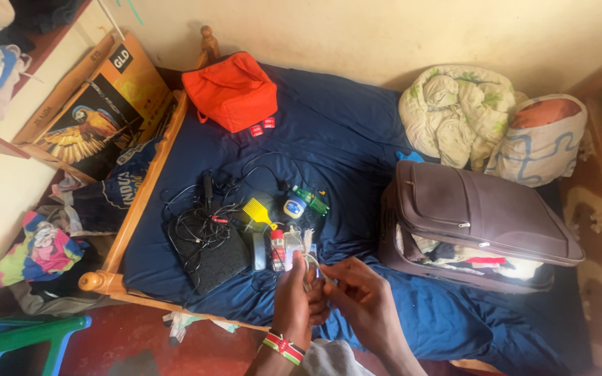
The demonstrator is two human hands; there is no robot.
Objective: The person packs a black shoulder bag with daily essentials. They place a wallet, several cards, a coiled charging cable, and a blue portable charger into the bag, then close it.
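My left hand (292, 292), with a striped bead wristband, and my right hand (360, 296) meet over the near edge of a bed with a dark blue sheet (357, 132). Both pinch a thin white cable (311, 268) between the fingers. Just beyond them lie a yellow comb (257, 211), a small red tube (277, 245), a grey oblong item (258, 252), a small white jar with a blue label (294, 207), a green bottle (311, 200) and a tangle of black cables (200, 223) on a black pouch (214, 261).
An orange bag (231, 90) sits at the bed's far end, a half-open brown suitcase (475, 223) with clothes at the right, bundled bedding (489, 118) behind it. A cardboard box (99, 104) and clothes crowd the floor left. A green plastic chair (15, 341) stands bottom left.
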